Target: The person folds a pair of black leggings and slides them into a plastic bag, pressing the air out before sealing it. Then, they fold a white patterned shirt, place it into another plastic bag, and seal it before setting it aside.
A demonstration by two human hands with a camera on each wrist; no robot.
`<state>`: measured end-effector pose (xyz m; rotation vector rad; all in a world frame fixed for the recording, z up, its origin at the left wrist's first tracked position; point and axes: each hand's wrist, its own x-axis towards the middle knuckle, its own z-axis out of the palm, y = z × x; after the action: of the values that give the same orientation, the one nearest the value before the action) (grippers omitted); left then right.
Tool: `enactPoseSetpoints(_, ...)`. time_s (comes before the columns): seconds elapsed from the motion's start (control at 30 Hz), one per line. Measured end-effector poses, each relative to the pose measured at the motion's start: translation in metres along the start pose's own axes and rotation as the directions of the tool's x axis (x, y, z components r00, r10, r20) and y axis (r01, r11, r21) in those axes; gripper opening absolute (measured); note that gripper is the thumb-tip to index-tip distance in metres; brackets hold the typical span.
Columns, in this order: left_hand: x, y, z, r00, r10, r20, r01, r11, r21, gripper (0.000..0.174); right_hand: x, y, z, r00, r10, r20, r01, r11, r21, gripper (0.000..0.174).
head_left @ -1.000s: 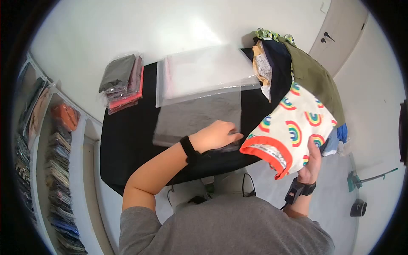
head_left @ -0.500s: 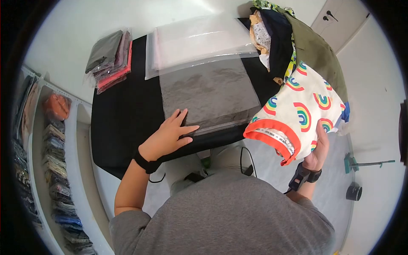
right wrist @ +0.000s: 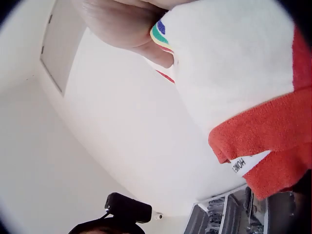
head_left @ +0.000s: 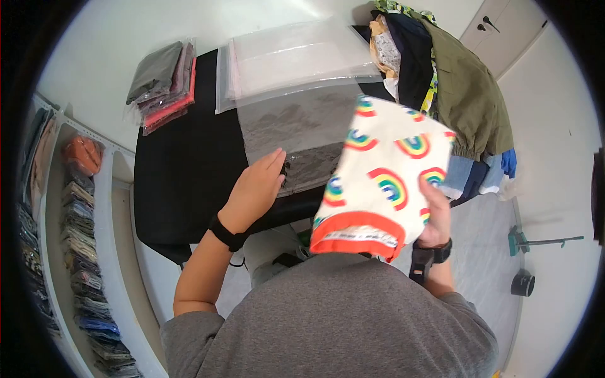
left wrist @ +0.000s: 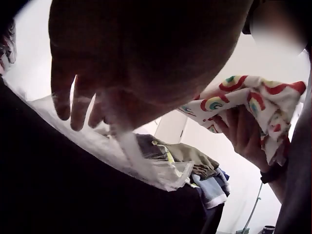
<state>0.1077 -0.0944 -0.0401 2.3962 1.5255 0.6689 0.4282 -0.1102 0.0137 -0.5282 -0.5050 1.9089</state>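
Note:
A folded cream garment with rainbow prints and an orange-red band [head_left: 387,160] is gripped at its right edge by my right hand [head_left: 436,214], thumb on top. In the right wrist view, the thumb presses on the white cloth [right wrist: 229,58] above its red band. My left hand [head_left: 255,192] lies at the near left edge of a clear plastic bag [head_left: 302,126] on the black-covered table [head_left: 183,183]. Its fingers look straight; in the left wrist view the left hand [left wrist: 126,73] spreads its fingertips by the plastic. Whether it lifts the bag's edge, I cannot tell.
More clear bags [head_left: 296,57] lie at the table's back. A stack of bagged clothes [head_left: 164,85] stands at the back left, a clothes pile [head_left: 466,88] at the right. A shelf of bagged clothes [head_left: 88,252] stands at far left.
The garment in my right hand has moved left, over the table's front edge and the bag's right part. My left hand moved left to the bag's near edge, then shifted slightly up and right.

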Motion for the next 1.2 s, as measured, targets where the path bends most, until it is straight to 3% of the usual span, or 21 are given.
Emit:
enactPoseSetpoints(0.03,0.003,0.000,0.000,1.000,0.001,0.001,-0.001,1.000,-0.001,0.044,0.002,0.008,0.005,0.996,0.056,0.062,-0.057,0.998,0.010,0.049)
enactPoseSetpoints(0.1,0.011,0.005,0.002,0.989,0.040,-0.142,-0.039,0.999,0.009,0.048,0.009,0.023,-0.006,0.982,0.184,0.040,-0.182,0.982,-0.049,0.048)
enactPoseSetpoints(0.2,0.020,0.017,0.004,0.974,0.017,-0.224,-0.033,0.997,-0.068,0.054,0.027,0.041,-0.019,0.918,0.388,0.088,-0.391,0.920,0.027,0.048)
enactPoseSetpoints(0.33,0.022,0.018,0.010,0.965,-0.007,-0.260,-0.027,0.992,-0.125,0.058,0.041,0.058,-0.040,0.890,0.445,0.096,-0.451,0.891,0.051,0.048)
enactPoseSetpoints(0.4,0.022,0.019,0.009,0.967,0.010,-0.254,-0.038,0.994,-0.104,0.059,0.044,0.061,-0.046,0.867,0.497,0.024,-0.498,0.867,0.010,0.048)
enactPoseSetpoints(0.5,0.018,0.020,0.008,0.974,0.058,-0.219,-0.075,0.995,-0.068,0.060,0.052,0.059,-0.048,0.866,0.497,0.049,-0.496,0.868,-0.026,0.050)
enactPoseSetpoints(0.63,0.012,0.030,0.006,0.987,0.053,-0.151,-0.069,0.992,-0.106,0.059,0.079,0.037,-0.039,0.867,0.496,0.042,-0.497,0.857,0.135,0.051)
enactPoseSetpoints(0.8,0.010,0.033,0.011,0.986,0.094,-0.134,-0.108,0.990,-0.095,0.052,0.102,0.039,-0.032,0.895,0.446,0.020,-0.440,0.874,0.204,0.048)
enactPoseSetpoints(0.87,0.009,0.036,0.013,0.987,0.099,-0.124,-0.109,0.991,-0.076,0.053,0.108,0.051,-0.033,0.955,0.249,-0.161,-0.255,0.967,-0.014,0.046)
enactPoseSetpoints(1.03,0.011,0.036,0.015,0.988,0.104,-0.111,-0.109,0.993,-0.043,0.055,0.099,0.042,-0.012,0.932,0.354,-0.075,-0.355,0.935,0.000,0.042)
enactPoseSetpoints(1.13,0.010,0.037,0.018,0.990,0.083,-0.114,-0.093,0.992,-0.081,0.055,0.105,0.044,-0.018,0.862,0.503,-0.062,-0.507,0.856,-0.098,0.041)
enactPoseSetpoints(1.2,0.009,0.036,0.016,0.985,0.103,-0.139,-0.117,0.988,-0.103,0.056,0.118,0.047,-0.013,0.871,0.488,-0.047,-0.490,0.869,-0.062,0.042)
